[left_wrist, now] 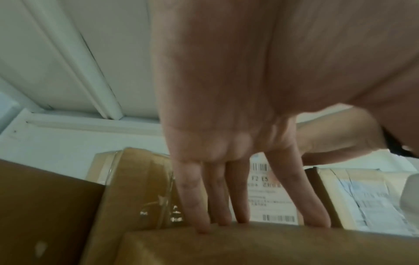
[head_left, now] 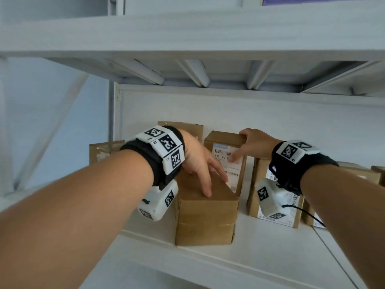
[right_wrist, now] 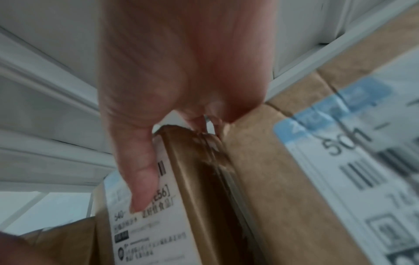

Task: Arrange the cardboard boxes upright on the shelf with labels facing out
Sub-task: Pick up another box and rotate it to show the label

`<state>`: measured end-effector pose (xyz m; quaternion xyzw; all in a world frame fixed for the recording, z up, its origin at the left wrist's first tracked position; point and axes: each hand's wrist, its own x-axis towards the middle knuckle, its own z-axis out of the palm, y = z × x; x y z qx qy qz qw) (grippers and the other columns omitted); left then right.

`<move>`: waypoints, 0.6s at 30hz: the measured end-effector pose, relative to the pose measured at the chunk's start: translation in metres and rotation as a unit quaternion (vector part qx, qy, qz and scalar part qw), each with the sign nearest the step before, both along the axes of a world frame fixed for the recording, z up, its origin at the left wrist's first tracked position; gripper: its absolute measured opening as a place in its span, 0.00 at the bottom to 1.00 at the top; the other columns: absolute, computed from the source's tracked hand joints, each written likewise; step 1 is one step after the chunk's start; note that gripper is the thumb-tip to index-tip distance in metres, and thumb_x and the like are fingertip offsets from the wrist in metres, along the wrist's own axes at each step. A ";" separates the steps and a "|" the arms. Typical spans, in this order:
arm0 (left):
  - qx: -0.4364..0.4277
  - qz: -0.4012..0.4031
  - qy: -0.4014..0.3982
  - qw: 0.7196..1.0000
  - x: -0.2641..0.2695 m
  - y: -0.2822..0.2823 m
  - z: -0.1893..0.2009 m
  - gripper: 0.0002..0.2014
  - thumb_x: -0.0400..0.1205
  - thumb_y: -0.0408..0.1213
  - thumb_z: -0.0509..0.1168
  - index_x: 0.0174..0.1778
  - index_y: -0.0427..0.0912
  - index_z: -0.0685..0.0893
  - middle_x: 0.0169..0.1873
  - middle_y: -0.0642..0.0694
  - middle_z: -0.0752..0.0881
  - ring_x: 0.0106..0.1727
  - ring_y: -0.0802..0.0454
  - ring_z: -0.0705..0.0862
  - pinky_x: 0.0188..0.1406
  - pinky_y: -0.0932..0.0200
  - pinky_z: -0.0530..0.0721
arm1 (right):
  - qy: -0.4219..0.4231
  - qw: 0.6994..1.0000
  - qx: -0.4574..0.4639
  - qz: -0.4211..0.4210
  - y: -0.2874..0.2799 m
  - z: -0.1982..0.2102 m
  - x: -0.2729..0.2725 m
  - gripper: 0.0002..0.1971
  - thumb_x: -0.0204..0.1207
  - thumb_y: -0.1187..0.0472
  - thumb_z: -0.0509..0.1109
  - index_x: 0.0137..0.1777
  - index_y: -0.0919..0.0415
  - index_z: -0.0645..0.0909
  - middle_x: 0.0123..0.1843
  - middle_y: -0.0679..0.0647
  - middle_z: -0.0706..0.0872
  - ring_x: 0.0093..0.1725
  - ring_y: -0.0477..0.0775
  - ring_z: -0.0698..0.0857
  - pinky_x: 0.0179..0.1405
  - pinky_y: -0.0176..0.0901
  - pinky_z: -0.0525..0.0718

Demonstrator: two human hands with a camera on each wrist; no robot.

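right hand (head_left: 255, 143) grips top of labelled box (head_left: 227, 161): thumb on label face, fingers curled over top rear edge. box stands upright on shelf (head_left: 270, 247), label out, just behind plain box (head_left: 206, 213). left hand (head_left: 198, 163) open, straight fingers resting on top of plain box, no label seen on its front. rec: steady labelled box w/ right hand, keep it square; then turn plain box w/ both hands to find label. risk: nudging box beside right hand (head_left: 275, 197).

label text (right_wrist: 145, 231) motion-blurred, rightmost box (head_left: 382, 176) cut by frame edge
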<state>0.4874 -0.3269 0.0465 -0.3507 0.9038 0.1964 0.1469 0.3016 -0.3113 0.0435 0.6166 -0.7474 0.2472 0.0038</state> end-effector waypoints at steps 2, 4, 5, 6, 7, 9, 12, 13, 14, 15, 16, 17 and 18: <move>-0.011 0.002 -0.006 1.000 0.006 -0.003 0.002 0.34 0.75 0.33 0.74 0.75 0.63 0.73 0.83 0.51 0.61 0.83 0.49 0.58 0.82 0.43 0.59 | 0.005 1.000 0.028 -0.006 -0.001 -0.002 -0.001 0.32 0.59 0.52 0.84 0.60 0.62 0.77 0.55 0.53 0.86 0.56 0.54 0.84 0.60 0.49 0.82; -0.017 0.006 -0.013 1.000 0.014 -0.006 0.004 0.34 0.74 0.29 0.75 0.72 0.63 0.76 0.82 0.51 0.63 0.83 0.50 0.60 0.81 0.42 0.63 | 0.014 0.998 0.063 -0.009 -0.002 -0.002 -0.003 0.33 0.57 0.50 0.84 0.60 0.61 0.78 0.56 0.53 0.86 0.56 0.54 0.84 0.62 0.50 0.81; -0.017 0.010 -0.013 1.000 0.018 -0.007 0.005 0.34 0.74 0.28 0.74 0.71 0.62 0.77 0.81 0.51 0.65 0.82 0.50 0.61 0.80 0.42 0.66 | 0.019 0.997 0.078 -0.009 -0.002 -0.002 -0.004 0.33 0.57 0.49 0.84 0.61 0.59 0.79 0.57 0.53 0.86 0.57 0.54 0.83 0.63 0.51 0.81; -0.017 0.017 -0.008 1.000 0.022 -0.008 0.006 0.33 0.74 0.27 0.74 0.70 0.61 0.78 0.80 0.50 0.67 0.81 0.50 0.63 0.78 0.42 0.68 | 0.026 0.995 0.093 -0.010 -0.002 -0.001 -0.004 0.32 0.58 0.49 0.84 0.61 0.59 0.79 0.58 0.53 0.86 0.58 0.54 0.83 0.65 0.51 0.80; -0.018 0.026 0.003 0.999 0.025 -0.009 0.007 0.31 0.75 0.26 0.74 0.70 0.60 0.79 0.78 0.49 0.69 0.79 0.50 0.66 0.77 0.43 0.71 | 0.032 0.994 0.107 -0.011 -0.001 0.000 -0.004 0.31 0.59 0.50 0.83 0.62 0.59 0.79 0.59 0.52 0.85 0.60 0.54 0.82 0.67 0.52 0.79; -0.025 0.051 0.041 0.998 0.030 -0.012 0.010 0.29 0.76 0.28 0.73 0.71 0.58 0.79 0.75 0.48 0.74 0.73 0.52 0.73 0.73 0.45 0.76 | 0.049 0.991 0.127 -0.012 0.001 0.002 -0.003 0.30 0.63 0.53 0.81 0.66 0.58 0.80 0.63 0.51 0.84 0.63 0.54 0.81 0.69 0.50 0.77; -0.032 0.084 0.106 0.990 0.037 -0.017 0.019 0.30 0.78 0.32 0.72 0.76 0.54 0.74 0.73 0.49 0.76 0.70 0.51 0.78 0.70 0.49 0.79 | 0.053 0.990 0.133 -0.001 0.006 0.006 -0.001 0.39 0.66 0.51 0.80 0.77 0.56 0.71 0.73 0.51 0.78 0.71 0.54 0.77 0.74 0.49 0.73; -0.035 0.095 0.128 0.987 0.039 -0.018 0.022 0.30 0.79 0.33 0.71 0.77 0.52 0.72 0.74 0.48 0.76 0.71 0.49 0.78 0.70 0.50 0.79 | 0.059 0.989 0.134 0.009 0.007 0.006 0.000 0.42 0.67 0.48 0.79 0.79 0.55 0.67 0.76 0.51 0.75 0.74 0.54 0.74 0.76 0.50 0.71; -0.035 0.106 0.147 0.983 0.040 -0.018 0.025 0.30 0.80 0.33 0.70 0.78 0.50 0.71 0.74 0.47 0.76 0.72 0.48 0.78 0.69 0.50 0.79 | 0.071 0.988 0.136 0.017 0.007 0.005 0.001 0.42 0.67 0.45 0.78 0.80 0.53 0.66 0.77 0.50 0.74 0.75 0.54 0.73 0.77 0.50 0.68; -0.033 0.115 0.162 0.980 0.040 -0.018 0.028 0.30 0.80 0.33 0.70 0.79 0.48 0.71 0.75 0.45 0.76 0.73 0.46 0.77 0.69 0.51 0.78 | 0.087 0.987 0.135 0.023 0.007 0.004 0.002 0.41 0.68 0.43 0.77 0.79 0.52 0.67 0.77 0.50 0.73 0.75 0.53 0.73 0.77 0.50 0.68; -0.031 0.121 0.173 0.977 0.041 -0.019 0.029 0.30 0.81 0.33 0.69 0.79 0.47 0.71 0.75 0.43 0.76 0.73 0.45 0.77 0.69 0.50 0.78 | 0.101 0.985 0.135 0.025 0.007 0.002 0.002 0.39 0.68 0.42 0.76 0.78 0.51 0.68 0.76 0.50 0.74 0.73 0.53 0.74 0.76 0.50 0.69; -0.031 0.125 0.182 0.975 0.042 -0.019 0.030 0.29 0.81 0.33 0.69 0.79 0.47 0.71 0.74 0.43 0.76 0.73 0.44 0.77 0.69 0.50 0.78 | 0.110 0.985 0.133 0.025 0.008 0.001 0.002 0.38 0.68 0.41 0.77 0.77 0.50 0.69 0.74 0.49 0.75 0.71 0.53 0.76 0.75 0.50 0.70; -0.037 0.130 0.192 0.972 0.043 -0.021 0.031 0.28 0.81 0.33 0.69 0.78 0.46 0.72 0.74 0.43 0.77 0.72 0.44 0.78 0.69 0.50 0.78 | 0.115 0.984 0.134 0.022 0.009 0.001 0.002 0.37 0.67 0.42 0.77 0.76 0.49 0.70 0.73 0.49 0.76 0.69 0.53 0.77 0.73 0.49 0.72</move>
